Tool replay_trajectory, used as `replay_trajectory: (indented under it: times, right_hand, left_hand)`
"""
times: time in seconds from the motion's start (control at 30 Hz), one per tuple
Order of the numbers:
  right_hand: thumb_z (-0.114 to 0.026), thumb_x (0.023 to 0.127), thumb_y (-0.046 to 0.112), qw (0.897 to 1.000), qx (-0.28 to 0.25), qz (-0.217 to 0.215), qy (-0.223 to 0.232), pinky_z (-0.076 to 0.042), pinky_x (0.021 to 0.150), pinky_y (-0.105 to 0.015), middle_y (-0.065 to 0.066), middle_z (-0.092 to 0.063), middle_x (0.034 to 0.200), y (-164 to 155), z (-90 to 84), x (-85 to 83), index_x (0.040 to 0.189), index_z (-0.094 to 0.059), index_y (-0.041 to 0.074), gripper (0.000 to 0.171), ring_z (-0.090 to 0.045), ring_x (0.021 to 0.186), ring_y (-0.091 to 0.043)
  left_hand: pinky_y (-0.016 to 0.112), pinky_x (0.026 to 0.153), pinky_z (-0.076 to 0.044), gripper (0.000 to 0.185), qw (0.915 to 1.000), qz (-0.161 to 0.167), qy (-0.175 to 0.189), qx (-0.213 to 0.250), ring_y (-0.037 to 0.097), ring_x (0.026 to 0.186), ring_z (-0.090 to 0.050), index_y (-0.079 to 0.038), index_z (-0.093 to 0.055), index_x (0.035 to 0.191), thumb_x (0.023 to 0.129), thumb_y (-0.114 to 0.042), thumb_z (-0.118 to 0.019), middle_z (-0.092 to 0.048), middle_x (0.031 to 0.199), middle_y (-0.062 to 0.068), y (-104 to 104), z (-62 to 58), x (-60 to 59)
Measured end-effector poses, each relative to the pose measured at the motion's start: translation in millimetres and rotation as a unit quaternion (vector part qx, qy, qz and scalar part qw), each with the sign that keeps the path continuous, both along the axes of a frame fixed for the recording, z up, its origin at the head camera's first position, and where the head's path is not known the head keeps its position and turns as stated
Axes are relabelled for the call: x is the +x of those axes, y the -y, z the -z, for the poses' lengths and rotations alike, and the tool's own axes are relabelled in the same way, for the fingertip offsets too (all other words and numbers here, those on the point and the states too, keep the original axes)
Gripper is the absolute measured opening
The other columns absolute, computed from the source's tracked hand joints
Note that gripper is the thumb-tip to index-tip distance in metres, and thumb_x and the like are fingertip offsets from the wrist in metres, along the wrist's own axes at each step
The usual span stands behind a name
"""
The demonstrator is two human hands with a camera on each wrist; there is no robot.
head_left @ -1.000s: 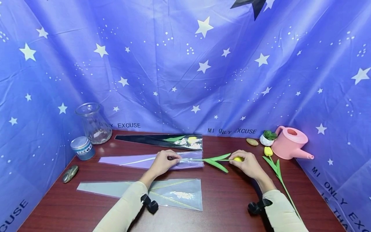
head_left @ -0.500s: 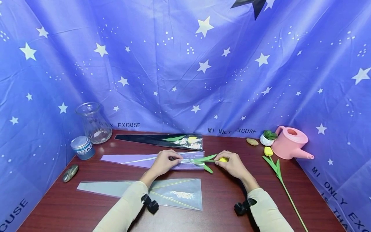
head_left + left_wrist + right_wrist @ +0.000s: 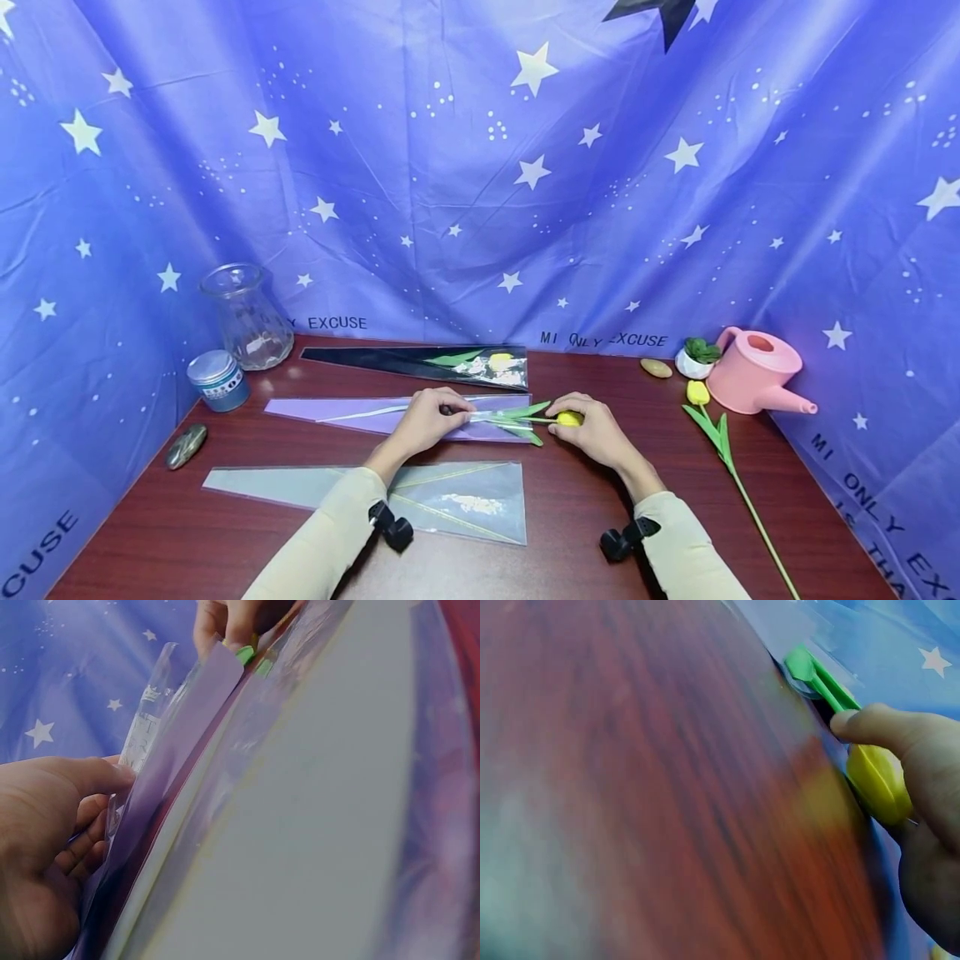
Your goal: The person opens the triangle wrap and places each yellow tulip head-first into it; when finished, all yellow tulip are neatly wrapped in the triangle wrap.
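A purple flower sleeve [image 3: 345,410] with a clear front lies across the middle of the table, its wide end to the right. My left hand [image 3: 429,421] pinches the sleeve's clear film near that end, and the left wrist view shows the thumb on the film [image 3: 142,739]. At the sleeve's mouth, my right hand [image 3: 596,429] pinches the stem of a yellow tulip [image 3: 569,418] just below its bloom. The tulip's stem and part of its green leaves [image 3: 517,412] lie inside the sleeve; the leaf tips and the bloom are outside. In the right wrist view the bloom [image 3: 877,780] sits under my palm.
Behind lies a black sleeve [image 3: 375,364] holding another yellow tulip; in front, a grey sleeve [image 3: 480,500]. A loose tulip [image 3: 738,479], pink watering can [image 3: 753,375], potted succulent [image 3: 697,357] and pebble [image 3: 656,367] are right. Left are a glass vase [image 3: 255,325], blue jar [image 3: 217,383] and dark stone [image 3: 186,446].
My right hand has moved left with the tulip, and its leaves have slid from outside the purple sleeve mostly into it. My left hand stays at the film.
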State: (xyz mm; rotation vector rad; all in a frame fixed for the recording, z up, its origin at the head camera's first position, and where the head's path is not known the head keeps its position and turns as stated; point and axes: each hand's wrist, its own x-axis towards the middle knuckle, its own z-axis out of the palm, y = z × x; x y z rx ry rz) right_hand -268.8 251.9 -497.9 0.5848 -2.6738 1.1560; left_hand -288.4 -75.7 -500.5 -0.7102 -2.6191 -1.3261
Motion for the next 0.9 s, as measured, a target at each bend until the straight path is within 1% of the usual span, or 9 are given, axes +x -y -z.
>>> replay_trajectory:
  times: [0.13,0.23,0.3,0.37,0.5,0.6,0.67,0.77,0.9]
  right_hand:
    - [-0.086,0.083,0.016,1.0,-0.002,0.004,0.012,-0.051,0.083,-0.023,0.002,-0.073,0.113,-16,-3.7,5.3,0.116,-0.076,0.018,0.034,-0.064,0.098,-0.013]
    - [-0.085,0.084,0.014,1.0,-0.001,0.005,0.014,-0.052,0.08,-0.023,0.0,-0.073,0.11,-29,-5.4,10.2,0.122,-0.073,0.015,0.04,-0.063,0.094,-0.012]
    - [-0.084,0.084,0.011,1.0,0.0,0.002,0.012,-0.052,0.078,-0.024,-0.001,-0.073,0.107,-36,-4.9,13.2,0.123,-0.073,0.013,0.041,-0.064,0.093,-0.013]
    - [-0.083,0.085,0.01,1.0,-0.002,-0.002,0.013,-0.052,0.076,-0.024,-0.002,-0.074,0.106,-42,-3.3,15.2,0.122,-0.072,0.013,0.039,-0.064,0.092,-0.013]
    - [-0.082,0.088,0.012,1.0,-0.02,-0.006,0.013,-0.052,0.074,-0.023,-0.004,-0.075,0.103,-44,1.2,15.5,0.118,-0.074,0.015,0.032,-0.063,0.088,-0.01]
    - [-0.083,0.087,0.011,0.999,-0.033,0.006,0.003,-0.051,0.071,-0.023,-0.004,-0.075,0.098,-40,2.8,15.3,0.113,-0.075,0.015,0.028,-0.062,0.082,-0.006]
    - [-0.083,0.085,0.007,0.999,-0.039,0.017,-0.008,-0.051,0.069,-0.022,-0.005,-0.076,0.094,-37,2.7,15.8,0.111,-0.076,0.013,0.027,-0.062,0.078,-0.005]
    - [-0.081,0.084,-0.002,0.998,-0.05,0.027,-0.024,-0.052,0.068,-0.021,-0.009,-0.076,0.09,-30,-2.1,18.6,0.109,-0.076,0.007,0.027,-0.064,0.075,-0.005]
    - [-0.079,0.083,-0.008,0.997,-0.068,0.026,-0.031,-0.053,0.068,-0.021,-0.016,-0.076,0.089,-17,-17.0,24.7,0.106,-0.075,-0.001,0.025,-0.066,0.075,-0.009]
  left_hand:
    - [0.021,0.077,-0.049,0.012,1.0,0.0,0.002,-0.002,0.008,0.089,-0.067,-0.024,-0.084,0.096,0.089,-0.016,-0.081,-0.078,0.097,-0.009,0,-0.4,-0.9]
    - [0.022,0.077,-0.049,0.012,1.0,0.0,0.004,-0.001,0.009,0.09,-0.067,-0.024,-0.084,0.097,0.089,-0.016,-0.081,-0.078,0.098,-0.008,-1,-1.1,-0.9]
    - [0.021,0.077,-0.049,0.012,1.0,-0.001,0.006,-0.004,0.009,0.09,-0.067,-0.024,-0.084,0.097,0.089,-0.016,-0.081,-0.078,0.098,-0.008,-1,-1.4,-0.8]
    - [0.021,0.077,-0.049,0.012,1.0,0.0,0.008,-0.004,0.009,0.091,-0.068,-0.024,-0.084,0.097,0.089,-0.016,-0.081,-0.078,0.099,-0.007,0,-2.1,0.0]
    - [0.021,0.077,-0.05,0.012,1.0,-0.002,0.008,0.0,0.009,0.091,-0.068,-0.023,-0.084,0.097,0.09,-0.015,-0.08,-0.078,0.099,-0.007,1,-2.2,1.3]
    - [0.021,0.077,-0.051,0.012,0.9999,-0.001,0.012,0.004,0.009,0.09,-0.068,-0.024,-0.084,0.097,0.09,-0.015,-0.08,-0.078,0.099,-0.007,1,-1.6,1.7]
    - [0.022,0.078,-0.051,0.012,0.9999,-0.001,0.015,0.003,0.01,0.091,-0.068,-0.024,-0.084,0.097,0.09,-0.015,-0.08,-0.078,0.099,-0.007,1,-1.5,1.8]
    - [0.023,0.08,-0.052,0.012,0.9999,0.003,0.011,0.005,0.011,0.093,-0.069,-0.025,-0.084,0.097,0.091,-0.015,-0.079,-0.078,0.099,-0.008,1,-2.0,2.0]
    - [0.024,0.082,-0.053,0.012,1.0,0.004,0.003,0.006,0.012,0.096,-0.07,-0.025,-0.084,0.097,0.091,-0.016,-0.079,-0.078,0.099,-0.008,1,-2.1,1.0]
